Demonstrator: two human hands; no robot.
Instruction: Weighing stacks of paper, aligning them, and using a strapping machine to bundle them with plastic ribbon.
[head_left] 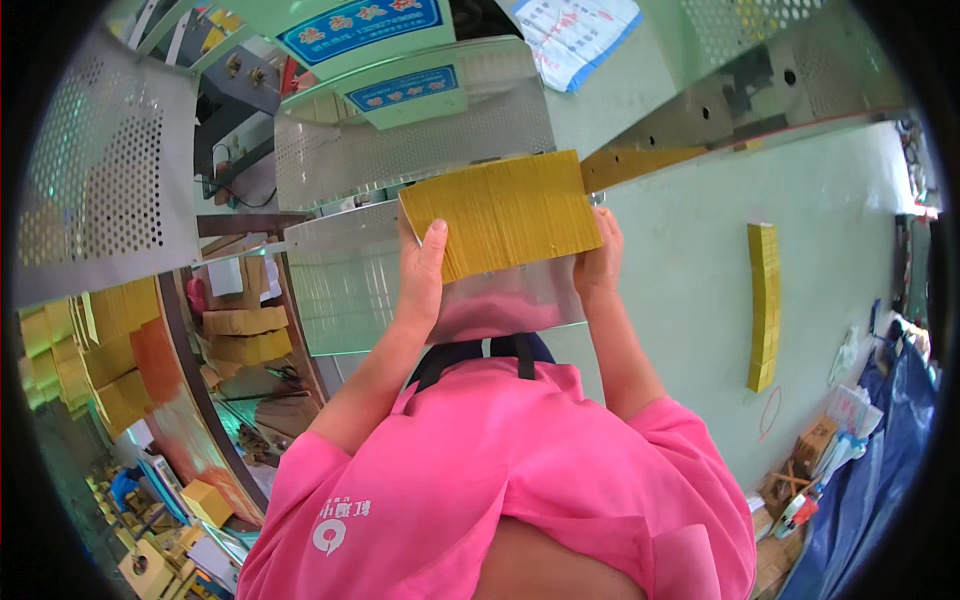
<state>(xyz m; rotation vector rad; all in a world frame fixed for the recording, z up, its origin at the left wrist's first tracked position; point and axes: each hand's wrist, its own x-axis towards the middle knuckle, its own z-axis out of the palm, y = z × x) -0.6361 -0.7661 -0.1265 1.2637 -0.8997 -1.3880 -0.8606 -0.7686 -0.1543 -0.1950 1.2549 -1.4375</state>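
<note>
Yellow paper stack [505, 212] is gripped between both hands above a shiny steel tray [340, 290]. Left hand [422, 270] clasps its left edge, thumb on top; right hand [600, 262] clamps the right edge. A second yellow stack [763, 305] lies well apart on the green table [690, 300].

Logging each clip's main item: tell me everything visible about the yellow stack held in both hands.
The yellow stack is a thick block of thin yellow sheets, paper or card by the look, their edges showing as fine lines. It looks squared up and slightly tilted. The left hand clasps its left end, thumb over the face; the right hand grips its right end. It is held above a shiny metal plate, before a perforated metal guard. Whether it touches the plate cannot be told.
</note>
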